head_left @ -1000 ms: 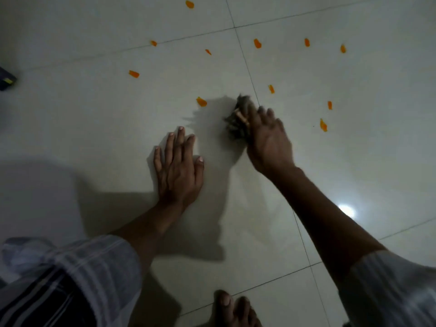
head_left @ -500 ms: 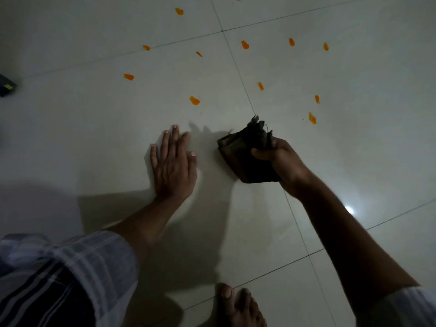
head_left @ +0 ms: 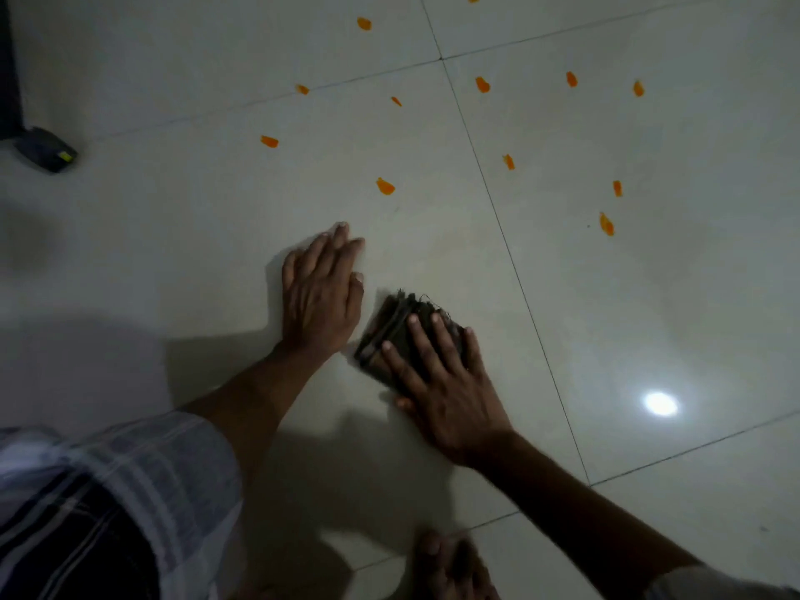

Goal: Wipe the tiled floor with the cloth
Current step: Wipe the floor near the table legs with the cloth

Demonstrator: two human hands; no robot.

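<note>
The tiled floor (head_left: pixel 649 296) fills the frame: pale, glossy tiles with dark grout lines, one line running from upper centre down to lower right. A bright light reflection (head_left: pixel 659 403) sits on the tile at right of centre.

The left hand (head_left: pixel 318 296) lies flat on the floor just left of centre, palm down, fingers together and extended toward the top of the frame. It grasps nothing.

The right hand (head_left: pixel 446 383) is at centre, spread open and pressed palm down on the cloth (head_left: pixel 391 335). The fingers lie across the top of the cloth rather than curling round it; the thumb side rests at the cloth's lower edge. The cloth is a dark, folded wad with frayed threads at its upper edge, lying on the floor just beside the left hand, apart from it by a narrow gap. It sits on the tile to the left of the long grout line.

Orange spots (head_left: pixel 385 186) are scattered over the upper half of the frame, on both sides of the grout line, all well apart from the cloth. The nearest lies above the left hand's fingertips.

A small dark object (head_left: pixel 45 148) with a yellow mark rests at the upper left edge. A striped sleeve (head_left: pixel 130 482) covers the lower left corner. Toes of a bare foot (head_left: pixel 450 560) show at bottom centre, blurred.
</note>
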